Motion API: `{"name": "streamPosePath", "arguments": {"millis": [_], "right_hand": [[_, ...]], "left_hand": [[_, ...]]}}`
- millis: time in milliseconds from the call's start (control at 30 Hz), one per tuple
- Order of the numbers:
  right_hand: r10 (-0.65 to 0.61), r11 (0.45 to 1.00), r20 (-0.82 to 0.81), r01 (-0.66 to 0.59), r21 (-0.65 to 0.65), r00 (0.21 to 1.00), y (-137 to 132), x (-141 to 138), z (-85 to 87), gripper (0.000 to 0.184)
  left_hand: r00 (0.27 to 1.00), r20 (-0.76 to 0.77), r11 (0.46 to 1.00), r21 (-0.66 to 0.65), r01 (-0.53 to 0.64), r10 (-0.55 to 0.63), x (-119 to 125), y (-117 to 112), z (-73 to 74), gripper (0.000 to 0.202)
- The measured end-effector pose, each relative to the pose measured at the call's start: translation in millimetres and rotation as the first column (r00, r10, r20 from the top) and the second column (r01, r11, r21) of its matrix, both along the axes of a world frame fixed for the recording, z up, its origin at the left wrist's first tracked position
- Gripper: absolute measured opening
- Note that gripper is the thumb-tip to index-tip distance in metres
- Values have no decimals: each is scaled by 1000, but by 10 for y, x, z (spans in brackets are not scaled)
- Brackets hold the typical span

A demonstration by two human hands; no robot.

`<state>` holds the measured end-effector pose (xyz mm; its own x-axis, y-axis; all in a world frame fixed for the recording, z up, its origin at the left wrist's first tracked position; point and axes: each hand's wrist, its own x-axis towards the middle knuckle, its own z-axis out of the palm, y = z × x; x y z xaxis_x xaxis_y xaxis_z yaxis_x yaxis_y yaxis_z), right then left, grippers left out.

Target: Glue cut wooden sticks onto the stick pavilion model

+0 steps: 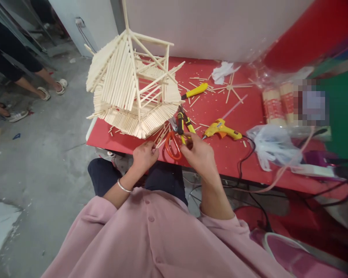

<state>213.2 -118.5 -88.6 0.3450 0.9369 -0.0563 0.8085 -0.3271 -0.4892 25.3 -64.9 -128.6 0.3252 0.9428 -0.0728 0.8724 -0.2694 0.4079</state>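
A pavilion model of thin wooden sticks [118, 81] stands on the red table, its roof partly covered with rows of sticks and partly bare frame. My left hand [145, 156] is at the table's front edge below the model, fingers closed at the ends of some loose wooden sticks [162, 134]. To its right, my right hand [199, 152] has thumb and fingers curled at the yellow-and-black handles of pliers [180, 122]. Between both hands lie scissors with orange handles [173, 146]. The pliers' jaws are hidden near the model.
A yellow glue gun [222, 129] with a black cord lies right of my right hand. Behind are a yellow-handled knife [195, 90], stick scraps and crumpled tissue [222, 72]. Further right are a plastic bag [271, 144] and packed stick bundles [274, 106]. People's legs [20, 65] show at left.
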Motion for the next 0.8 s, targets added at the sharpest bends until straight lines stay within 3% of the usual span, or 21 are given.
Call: {"name": "streamPosePath", "arguments": {"millis": [133,367,633,800], "right_hand": [[-38,999,59,38,10,998,275,59,10,51],[1,1000,104,0,-16,995,768,65,-146,55],[-138,988,150,146,-45,979,1043,-20,-204,54],[-93,987,120,76,139,988,936,2,-20,52]], "left_hand": [[1000,9,1000,12,-4,4,4,-5,-37,14],[1000,13,999,48,-8,8,7,-30,-95,16],[1000,3,998,61,8,-8,10,-20,-102,16],[1000,-12,1000,28,-11,11,18,-34,-60,14]]}}
